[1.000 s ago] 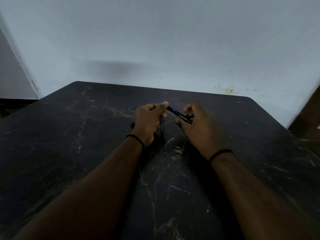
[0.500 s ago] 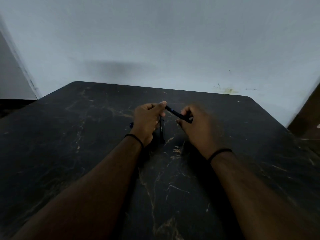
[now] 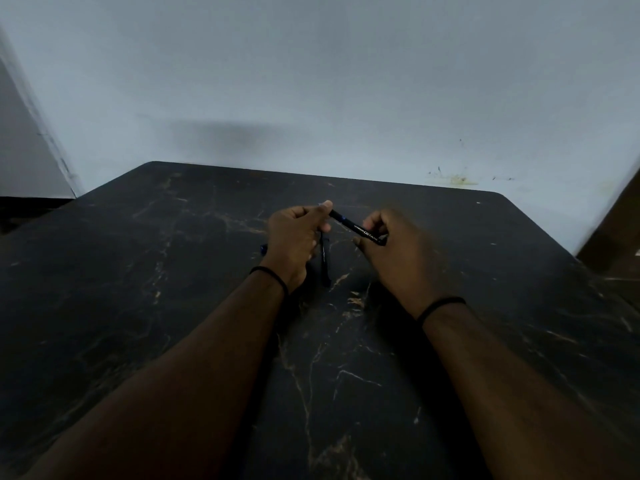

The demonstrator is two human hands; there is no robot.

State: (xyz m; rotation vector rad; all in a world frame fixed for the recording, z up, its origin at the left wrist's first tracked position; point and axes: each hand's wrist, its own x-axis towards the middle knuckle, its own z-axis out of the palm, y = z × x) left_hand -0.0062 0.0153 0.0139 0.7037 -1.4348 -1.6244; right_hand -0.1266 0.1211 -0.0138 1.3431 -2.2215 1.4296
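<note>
A black pen with white lettering and a blue band (image 3: 356, 227) spans the gap between my hands above the dark marble table (image 3: 173, 306). My left hand (image 3: 294, 237) pinches its far end between thumb and forefinger. My right hand (image 3: 394, 251) grips its near end with curled fingers. A second dark pen (image 3: 325, 263) hangs down from under my left hand toward the table. A small blue tip (image 3: 264, 249) pokes out to the left of my left wrist.
A pale wall (image 3: 311, 81) rises just behind the table's far edge. A dark brown piece of furniture (image 3: 620, 244) stands at the right edge. The floor drops away past the table's left corner.
The hands stay nearly in place. The pen's right end has slid slightly outward with my right hand, showing more of its lettering.
</note>
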